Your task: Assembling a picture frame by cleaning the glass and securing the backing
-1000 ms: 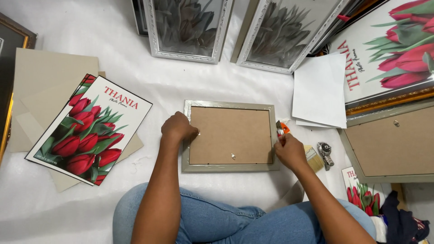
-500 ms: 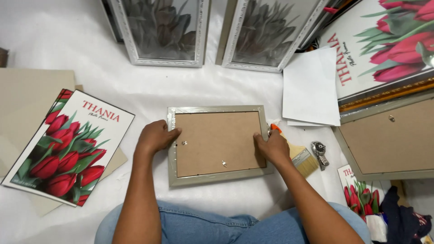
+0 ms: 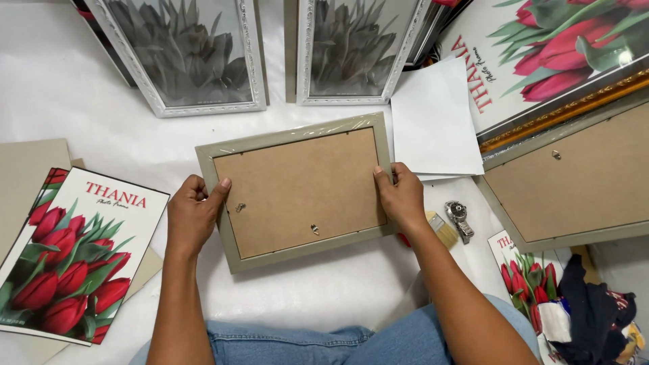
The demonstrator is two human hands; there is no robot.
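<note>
A small grey picture frame (image 3: 297, 192) is face down, showing its brown backing board with two small metal clips. It is wrapped in clear film and tilted a little, its far edge raised. My left hand (image 3: 193, 213) grips its left side, thumb on the rim. My right hand (image 3: 402, 196) grips its right side, fingers over the edge. Both hands hold the frame above the white floor cover, in front of my knees in blue jeans.
A red tulip print (image 3: 71, 253) lies left on beige boards (image 3: 27, 179). Two white-framed grey flower pictures (image 3: 182, 54) lean at the back. White paper (image 3: 433, 118), a wristwatch (image 3: 460, 216), a small brush (image 3: 443, 230) and a large face-down frame (image 3: 571, 179) lie on the right.
Both hands moved from the frame's edges to gripping its sides and lifted and tilted it. The right hand no longer holds the orange tool seen a second ago.
</note>
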